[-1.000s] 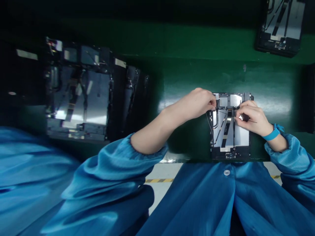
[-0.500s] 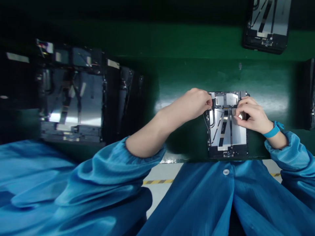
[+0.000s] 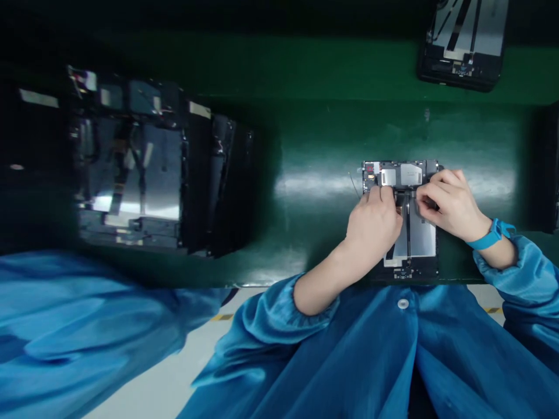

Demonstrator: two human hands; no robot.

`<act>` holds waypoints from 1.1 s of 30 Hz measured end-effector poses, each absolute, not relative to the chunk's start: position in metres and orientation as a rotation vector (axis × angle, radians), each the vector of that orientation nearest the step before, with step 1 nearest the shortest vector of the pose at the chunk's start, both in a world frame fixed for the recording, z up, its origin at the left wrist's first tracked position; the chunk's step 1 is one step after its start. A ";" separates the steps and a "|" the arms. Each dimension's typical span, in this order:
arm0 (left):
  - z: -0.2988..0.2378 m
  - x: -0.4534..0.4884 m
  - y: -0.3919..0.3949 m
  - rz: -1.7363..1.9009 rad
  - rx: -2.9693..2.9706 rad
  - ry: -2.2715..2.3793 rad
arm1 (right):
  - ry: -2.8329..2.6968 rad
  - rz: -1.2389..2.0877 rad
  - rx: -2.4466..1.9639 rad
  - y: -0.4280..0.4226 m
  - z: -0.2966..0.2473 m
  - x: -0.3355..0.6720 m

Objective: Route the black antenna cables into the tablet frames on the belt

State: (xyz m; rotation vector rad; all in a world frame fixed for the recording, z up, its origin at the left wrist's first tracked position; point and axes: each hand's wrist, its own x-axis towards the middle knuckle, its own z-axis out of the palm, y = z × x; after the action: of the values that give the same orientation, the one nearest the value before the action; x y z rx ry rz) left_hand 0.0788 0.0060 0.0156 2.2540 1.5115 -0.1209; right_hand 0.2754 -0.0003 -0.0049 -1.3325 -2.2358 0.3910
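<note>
An opened tablet (image 3: 423, 238) lies on the green bench in front of me, its silver inner plate, dark flat cables and upper boards exposed. Over its left half rests my left hand (image 3: 374, 222), fingers curled down and closed on the middle of the device; their tips are hidden. At the tablet's upper right edge my right hand (image 3: 452, 202) is closed in a pinch. Whatever lies between either hand's fingers is too small or covered. A thin black wire (image 3: 353, 183) sticks out past the tablet's upper left side.
Several more opened tablets (image 3: 135, 157) stand at the left, partly dark and blurred. Another opened tablet (image 3: 463, 70) lies at the back right. A dark object (image 3: 548, 169) borders the right side. Beside me at the left is a person's blue sleeve (image 3: 87, 314).
My left hand has moved from the tablet's upper left corner down and right onto its middle. My right hand stays at the right edge. The wire now points outward to the upper left.
</note>
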 end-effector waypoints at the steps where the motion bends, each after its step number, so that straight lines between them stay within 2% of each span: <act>1: 0.013 0.077 0.006 -0.082 2.237 1.516 | -2.180 0.446 -1.342 -0.003 -0.006 0.278; 5: 0.009 0.067 0.005 0.111 2.160 1.467 | -1.816 0.718 -1.498 -0.010 -0.011 0.287; 9: 0.008 0.072 0.006 0.229 2.209 1.462 | -1.609 0.820 -1.592 -0.011 -0.012 0.294; 14: 0.005 0.088 0.017 0.262 2.346 1.429 | -1.637 0.887 -1.616 -0.010 -0.012 0.296; 22: -0.003 0.088 0.063 0.191 2.124 1.003 | -1.688 0.914 -1.620 -0.009 -0.011 0.299; 33: -0.001 0.093 0.075 0.144 2.065 0.986 | -1.702 0.945 -1.614 -0.007 -0.009 0.303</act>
State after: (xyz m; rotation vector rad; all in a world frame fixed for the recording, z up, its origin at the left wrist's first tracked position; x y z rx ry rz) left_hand 0.0926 0.0751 -0.0011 2.0652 0.9860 0.1440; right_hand 0.3033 -0.0069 -0.0089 -1.6143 -1.7016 0.9447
